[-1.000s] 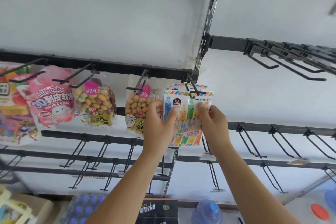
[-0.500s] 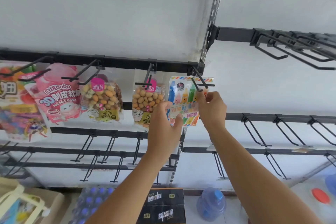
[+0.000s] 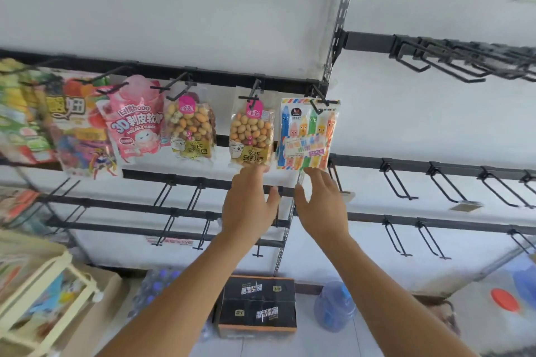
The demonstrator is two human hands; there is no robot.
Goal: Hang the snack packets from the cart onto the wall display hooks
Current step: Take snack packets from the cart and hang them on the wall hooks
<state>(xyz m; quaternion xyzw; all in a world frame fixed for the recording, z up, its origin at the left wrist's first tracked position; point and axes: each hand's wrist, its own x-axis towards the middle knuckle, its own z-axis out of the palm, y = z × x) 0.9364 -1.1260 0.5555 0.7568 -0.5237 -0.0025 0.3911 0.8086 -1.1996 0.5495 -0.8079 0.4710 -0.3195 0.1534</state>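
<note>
Crayon-print snack packet (image 3: 307,133) hangs on the rightmost hook (image 3: 319,94) of the top rail, at the end of the filled row, just right of a peanut packet (image 3: 251,136).

Head view, your hands:
- Left hand (image 3: 249,206): fingers straight and spread, nothing held. Fingertips reach the bottom edge of the peanut packet; can't tell if they actually touch.
- Right hand (image 3: 320,206): fingers loose and spread, nothing held. Fingertips sit just under the crayon packet's lower edge, close to it; contact not clear.
- Both hands released, palms toward the wall.

Rest of top rail, going left: second nut packet (image 3: 191,130), pink fudge packet (image 3: 135,122), then more colourful packets (image 3: 58,124), blurred.

Lower rails carry bare hooks (image 3: 397,182), same on the right-hand wall section.

Bottom left: cream-coloured cart (image 3: 43,293) frame, contents blurred. Floor below: black carton (image 3: 258,306), blue water jug (image 3: 333,306), shrink-wrapped bottles (image 3: 153,287).
</note>
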